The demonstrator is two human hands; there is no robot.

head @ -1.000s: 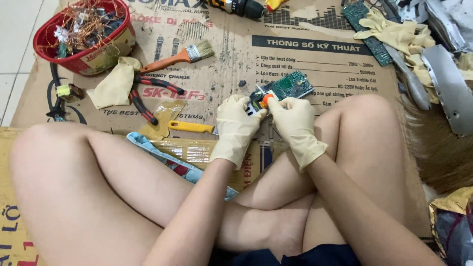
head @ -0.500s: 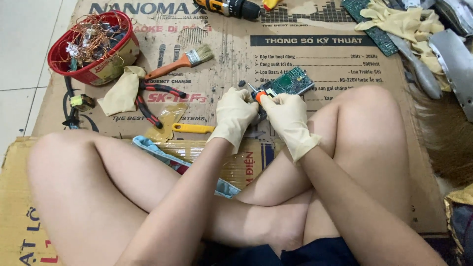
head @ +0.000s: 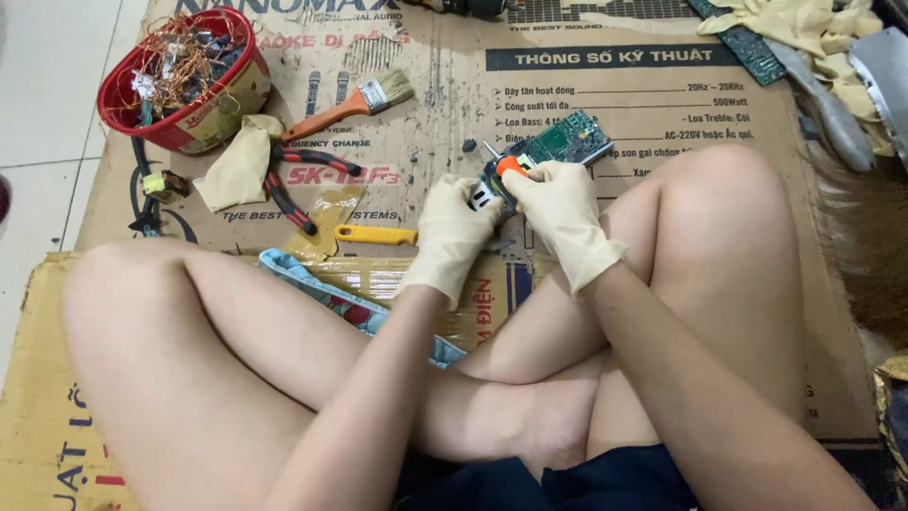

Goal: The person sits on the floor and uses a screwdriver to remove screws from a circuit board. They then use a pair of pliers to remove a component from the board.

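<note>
Cream rubber gloves on both hands, close together over a green circuit board [head: 567,142] lying on the flattened brown cardboard [head: 662,104] just ahead of the crossed bare legs. Left hand [head: 454,232] curled, fingers clenched against the near corner of the board and a small dark and white part there; whether actually gripped or only pressed, cannot tell. Right hand [head: 563,208] closed around an orange-handled screwdriver [head: 506,163], handle end poking out above the knuckles, metal tip angled up and to the left, touching the board's near edge. Off to the left on the cardboard: a yellow-handled tool [head: 374,234] lying flat, red-and-black pliers [head: 298,180] with handles spread, a crumpled cream glove [head: 241,166] beside them, and an orange-handled paintbrush [head: 355,102] with bristles pointing right. At the far left corner, a red basket [head: 213,118] heaped with tangled copper wire. At the far right, a heap of cream gloves [head: 804,24] over another green board [head: 738,38], next to a grey blade [head: 832,109]. Under the left knee, a strip of blue patterned cloth [head: 312,284].
</note>
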